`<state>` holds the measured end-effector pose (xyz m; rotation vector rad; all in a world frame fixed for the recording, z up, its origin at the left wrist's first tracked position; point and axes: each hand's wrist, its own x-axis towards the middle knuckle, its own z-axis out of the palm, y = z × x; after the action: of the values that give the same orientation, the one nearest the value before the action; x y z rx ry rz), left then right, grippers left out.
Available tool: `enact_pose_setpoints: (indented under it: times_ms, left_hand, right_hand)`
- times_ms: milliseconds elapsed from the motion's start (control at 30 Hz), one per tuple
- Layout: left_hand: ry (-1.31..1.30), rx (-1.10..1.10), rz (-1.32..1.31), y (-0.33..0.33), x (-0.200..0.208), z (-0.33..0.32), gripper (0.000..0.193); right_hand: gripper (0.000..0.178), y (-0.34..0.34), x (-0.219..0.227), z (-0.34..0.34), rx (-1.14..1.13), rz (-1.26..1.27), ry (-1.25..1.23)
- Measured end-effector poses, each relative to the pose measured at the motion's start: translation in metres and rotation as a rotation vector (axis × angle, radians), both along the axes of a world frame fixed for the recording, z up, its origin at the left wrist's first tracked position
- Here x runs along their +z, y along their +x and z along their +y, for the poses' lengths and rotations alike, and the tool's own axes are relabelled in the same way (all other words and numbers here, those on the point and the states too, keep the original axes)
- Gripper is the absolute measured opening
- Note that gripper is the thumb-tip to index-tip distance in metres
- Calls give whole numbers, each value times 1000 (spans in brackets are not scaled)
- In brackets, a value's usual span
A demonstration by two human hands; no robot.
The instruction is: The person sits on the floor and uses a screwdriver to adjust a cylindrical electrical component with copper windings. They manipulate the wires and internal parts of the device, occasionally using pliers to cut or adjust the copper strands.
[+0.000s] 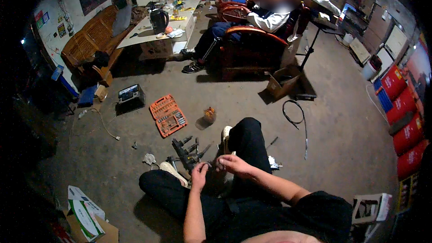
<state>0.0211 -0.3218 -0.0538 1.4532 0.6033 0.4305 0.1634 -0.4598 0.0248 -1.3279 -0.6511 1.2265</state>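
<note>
My left hand (199, 174) is closed in a pinch, with a small dark thing at its fingertips, too small to name. Close by on its right, my right hand (233, 164) is also pinched closed; what it holds I cannot make out. The two hands are slightly apart, between my bent knees. Just beyond my left hand lies a black part (182, 152) with several stubby arms sticking out. Past it on the floor is an open orange tool case (168, 116) of sockets and bits. A see-through container (206, 118) with orange bits stands to its right.
A black battery (131, 99) sits on the floor at left, near a pale cable (105, 128). A black hose (294, 121) lies at right, below an open cardboard box (282, 85). Beyond, another person (270, 20) sits in a wooden chair beside a low table (135, 40).
</note>
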Motion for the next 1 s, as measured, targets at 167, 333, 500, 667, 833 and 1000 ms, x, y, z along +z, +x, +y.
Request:
enact_pose_setpoints:
  times_ms: [167,333,500,667,833,1000]
  left_hand:
    - [68,-177,333,4,-16,-31,20]
    - [94,-85,124,1,-29,-44,26]
    - [155,-93,170,-2,-5,-52,24]
    - [134,-169,202,-1,-38,-55,22]
    - [181,-106,158,0,-13,-58,19]
    - [319,-130,278,1,2,-42,18]
  right_hand:
    - [26,7,-45,26,-506,577,197]
    - [24,1,-40,30,-539,774,191]
    - [23,-3,-42,31,-625,782,158]
    - [17,-2,-46,33,-525,796,115]
    - [21,-3,-64,31,-556,157,65]
    - [24,-20,-40,16,-284,-812,128]
